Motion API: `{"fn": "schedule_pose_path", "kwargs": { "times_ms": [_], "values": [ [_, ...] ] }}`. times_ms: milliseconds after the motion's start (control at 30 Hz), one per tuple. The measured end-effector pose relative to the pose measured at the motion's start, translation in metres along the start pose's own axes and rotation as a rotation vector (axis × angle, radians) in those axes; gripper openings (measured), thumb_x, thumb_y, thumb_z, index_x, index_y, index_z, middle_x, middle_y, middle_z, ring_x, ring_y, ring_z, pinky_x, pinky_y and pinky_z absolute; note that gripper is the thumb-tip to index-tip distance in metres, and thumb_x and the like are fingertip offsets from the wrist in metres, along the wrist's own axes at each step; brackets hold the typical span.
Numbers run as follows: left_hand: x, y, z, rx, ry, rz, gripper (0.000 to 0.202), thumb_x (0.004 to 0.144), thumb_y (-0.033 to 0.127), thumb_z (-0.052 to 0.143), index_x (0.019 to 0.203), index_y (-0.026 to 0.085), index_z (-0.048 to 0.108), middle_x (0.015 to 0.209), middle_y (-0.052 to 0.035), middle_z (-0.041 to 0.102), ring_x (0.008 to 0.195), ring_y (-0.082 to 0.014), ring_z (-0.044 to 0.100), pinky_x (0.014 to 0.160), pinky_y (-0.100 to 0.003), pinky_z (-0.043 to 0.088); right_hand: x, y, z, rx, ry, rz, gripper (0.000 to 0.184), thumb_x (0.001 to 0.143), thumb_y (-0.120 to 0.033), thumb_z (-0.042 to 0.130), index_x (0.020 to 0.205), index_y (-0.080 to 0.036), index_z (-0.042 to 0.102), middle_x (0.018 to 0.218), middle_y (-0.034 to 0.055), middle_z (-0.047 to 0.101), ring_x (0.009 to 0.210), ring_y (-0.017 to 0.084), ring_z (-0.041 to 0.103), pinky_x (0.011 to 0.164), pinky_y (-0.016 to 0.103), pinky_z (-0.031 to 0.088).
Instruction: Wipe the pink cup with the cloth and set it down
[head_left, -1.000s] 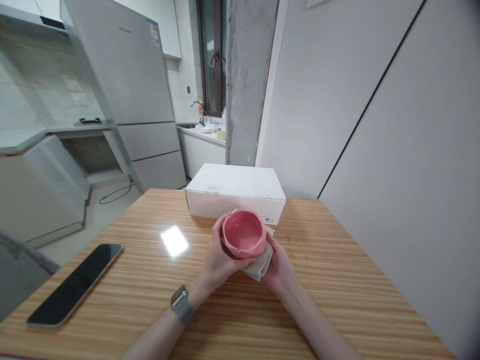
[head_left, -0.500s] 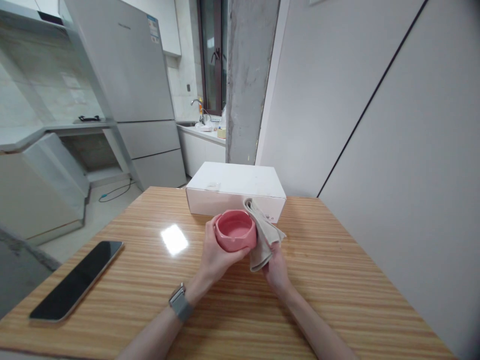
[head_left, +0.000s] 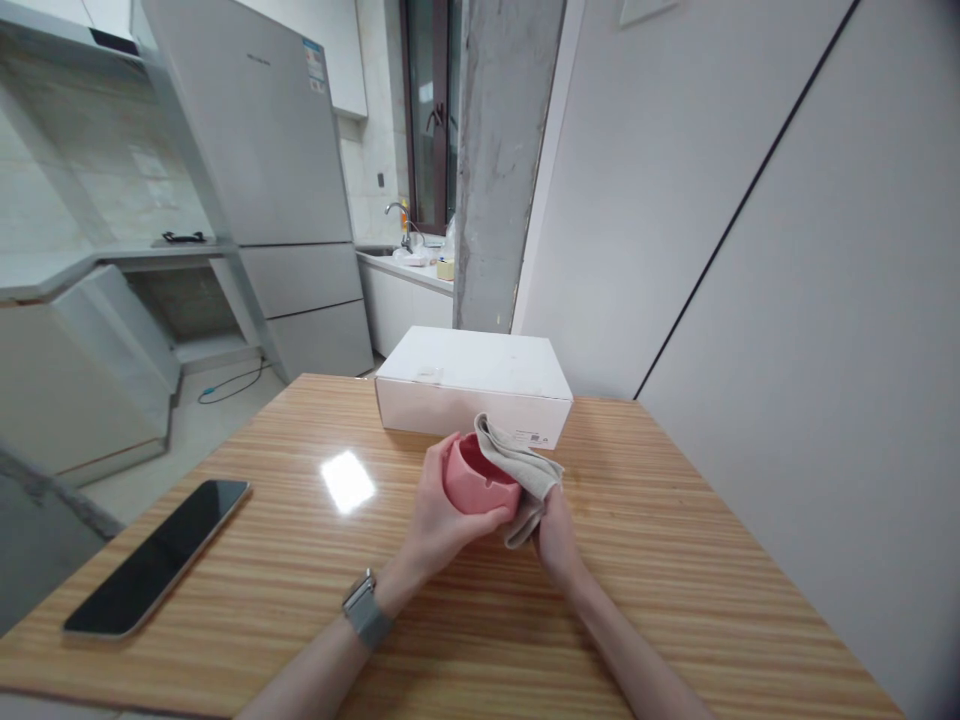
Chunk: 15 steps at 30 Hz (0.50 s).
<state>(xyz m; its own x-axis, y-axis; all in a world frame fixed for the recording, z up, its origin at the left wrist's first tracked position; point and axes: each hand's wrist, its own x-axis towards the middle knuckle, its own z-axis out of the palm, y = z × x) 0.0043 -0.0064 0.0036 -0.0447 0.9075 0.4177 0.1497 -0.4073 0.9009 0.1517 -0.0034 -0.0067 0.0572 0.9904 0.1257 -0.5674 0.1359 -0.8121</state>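
Note:
A pink faceted ashtray (head_left: 472, 487) with a notched rim is gripped by my left hand (head_left: 442, 515), fingers around its far left side and thumb along the front. It is tilted to the right. My right hand (head_left: 556, 530) is closed on a folded grey-beige cloth (head_left: 529, 468). The cloth lies against the right side and over part of the ashtray's opening, so some of the inside is hidden. Both hands are over the wooden table (head_left: 675, 580), and a watch (head_left: 365, 608) is on my left wrist.
A white box (head_left: 472, 362) stands at the table's far edge, just behind the ashtray. A dark-screened phone (head_left: 159, 558) lies on the left of the table. Beyond are a refrigerator (head_left: 292, 170) and a sink counter; a white wall (head_left: 787, 300) runs along the right.
The ashtray has tipped to the right and shifted slightly that way. The cloth has moved from beside it to partly over its opening. The view has shifted a little.

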Motion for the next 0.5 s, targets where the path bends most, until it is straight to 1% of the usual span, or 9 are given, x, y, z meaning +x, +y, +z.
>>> {"fn": "schedule_pose_path", "kwargs": {
  "times_ms": [100,167,200,233,300,333,367,433,500],
  "values": [
    [0.002,-0.004,0.0,0.092,0.139,0.029,0.09,0.051,0.032,0.084,0.128,0.021,0.04,0.123,-0.0087,0.049,0.117,-0.0277,0.05,0.101,-0.045,0.04,-0.009,0.007,0.009,-0.117,-0.033,-0.13,0.026,0.072,-0.014,0.065,0.093,-0.027,0.072,0.111,0.0013,0.068,0.124,0.02,0.047,0.11,0.034,0.03],
    [0.003,-0.007,-0.002,0.129,0.205,0.05,0.091,0.05,0.033,0.084,0.128,0.021,0.04,0.122,-0.0086,0.049,0.117,-0.0281,0.049,0.101,-0.046,0.039,-0.011,0.014,0.014,-0.102,-0.017,-0.119,0.024,0.075,-0.017,0.064,0.095,-0.028,0.071,0.112,-0.0002,0.068,0.122,0.019,0.049,0.109,0.034,0.031],
    [0.004,-0.007,-0.004,0.131,0.205,0.062,0.087,0.053,0.034,0.083,0.128,0.021,0.041,0.122,-0.0085,0.049,0.117,-0.0278,0.049,0.101,-0.046,0.039,-0.011,0.018,0.016,-0.071,0.008,-0.099,0.023,0.076,-0.02,0.064,0.097,-0.027,0.07,0.112,-0.0008,0.068,0.119,0.018,0.051,0.108,0.033,0.033],
    [0.004,-0.008,-0.006,0.12,0.177,0.079,0.079,0.06,0.035,0.079,0.128,0.021,0.042,0.122,-0.0085,0.05,0.117,-0.0272,0.049,0.101,-0.045,0.039,-0.01,0.02,0.017,-0.03,0.043,-0.07,0.021,0.078,-0.024,0.063,0.098,-0.027,0.07,0.111,-0.0009,0.068,0.115,0.017,0.054,0.106,0.032,0.036],
    [0.004,-0.007,-0.009,0.079,0.075,0.12,0.052,0.078,0.034,0.065,0.126,0.022,0.049,0.124,-0.0084,0.052,0.118,-0.0251,0.049,0.103,-0.043,0.038,-0.006,0.023,0.017,0.064,0.129,0.031,0.021,0.081,-0.03,0.059,0.097,-0.024,0.069,0.105,-0.0003,0.071,0.103,0.017,0.062,0.097,0.031,0.044],
    [0.004,-0.006,-0.01,0.06,0.02,0.14,0.041,0.085,0.032,0.056,0.124,0.023,0.052,0.126,-0.0081,0.052,0.12,-0.0239,0.048,0.104,-0.042,0.037,-0.004,0.022,0.016,0.104,0.172,0.092,0.022,0.082,-0.032,0.057,0.097,-0.022,0.069,0.1,0.0003,0.072,0.095,0.017,0.065,0.092,0.03,0.047],
    [0.004,-0.006,-0.011,0.043,-0.017,0.152,0.036,0.088,0.03,0.051,0.123,0.024,0.054,0.128,-0.0078,0.052,0.121,-0.0229,0.048,0.105,-0.041,0.036,-0.002,0.021,0.015,0.133,0.208,0.147,0.024,0.082,-0.034,0.055,0.096,-0.021,0.069,0.096,0.001,0.073,0.089,0.018,0.067,0.088,0.03,0.05],
    [0.002,-0.005,-0.008,0.004,-0.031,0.134,0.042,0.086,0.029,0.056,0.127,0.024,0.051,0.133,-0.0073,0.05,0.125,-0.023,0.045,0.107,-0.04,0.034,0.0,0.015,0.013,0.168,0.237,0.209,0.027,0.082,-0.035,0.053,0.096,-0.018,0.069,0.093,0.0024,0.074,0.085,0.019,0.068,0.083,0.031,0.052],
    [0.0,-0.005,-0.003,-0.069,-0.008,0.067,0.064,0.076,0.029,0.067,0.134,0.024,0.042,0.138,-0.0083,0.046,0.128,-0.0249,0.043,0.108,-0.04,0.034,0.0,0.011,0.013,0.198,0.216,0.196,0.031,0.082,-0.037,0.052,0.1,-0.017,0.068,0.097,0.0035,0.073,0.09,0.02,0.068,0.085,0.032,0.051]
  ]
}}
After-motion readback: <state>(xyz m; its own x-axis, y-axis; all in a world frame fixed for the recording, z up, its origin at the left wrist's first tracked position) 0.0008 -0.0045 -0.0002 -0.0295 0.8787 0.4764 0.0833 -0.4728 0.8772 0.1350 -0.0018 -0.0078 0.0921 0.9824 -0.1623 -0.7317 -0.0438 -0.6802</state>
